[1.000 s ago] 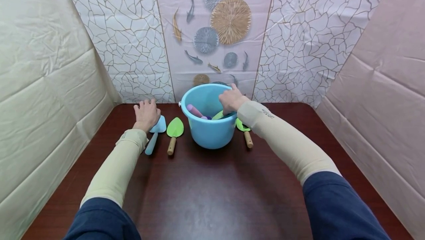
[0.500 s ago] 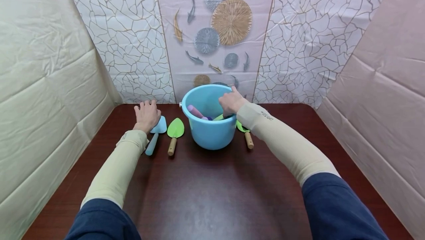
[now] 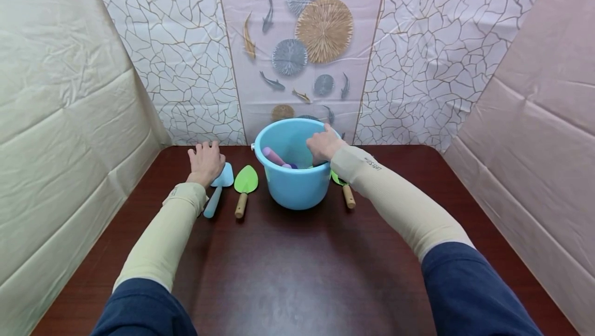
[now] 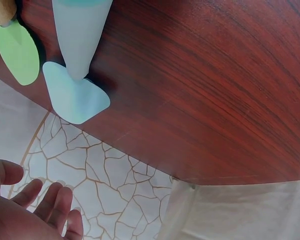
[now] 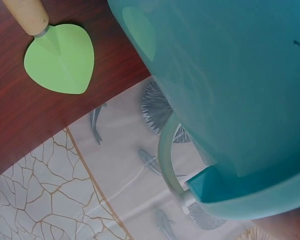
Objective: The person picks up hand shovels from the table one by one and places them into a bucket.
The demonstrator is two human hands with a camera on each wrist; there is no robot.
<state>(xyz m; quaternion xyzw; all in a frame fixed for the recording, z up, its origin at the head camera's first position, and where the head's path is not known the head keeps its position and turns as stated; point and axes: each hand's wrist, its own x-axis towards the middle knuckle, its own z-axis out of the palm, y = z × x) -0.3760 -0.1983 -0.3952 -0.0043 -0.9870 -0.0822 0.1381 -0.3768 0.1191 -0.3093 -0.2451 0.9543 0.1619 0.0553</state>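
Note:
My right hand [image 3: 324,143] reaches over the right rim into the light blue bucket [image 3: 297,191]; its fingertips are hidden. A sliver of light green shows beside those fingers, too little to tell what it is. A pink-purple handle [image 3: 273,156] leans inside the bucket. In the right wrist view the bucket wall [image 5: 240,90] hides nearly all of the hand. My left hand [image 3: 205,163], fingers spread and slightly bent, is over the far table edge beside the light blue spade [image 3: 224,176]; in the left wrist view the hand [image 4: 40,210] holds nothing.
A green trowel [image 3: 245,180] with a wooden handle lies left of the bucket. Another green tool with a wooden handle [image 3: 348,196] lies to its right. The dark wooden table [image 3: 288,274] meets patterned cloth walls [image 3: 418,67]. A bail [image 5: 165,155] hangs from the bucket rim.
The light green piece beside my right fingers has sunk lower in the bucket and is now almost out of sight. The right hand has shifted very slightly; the left has stayed still.

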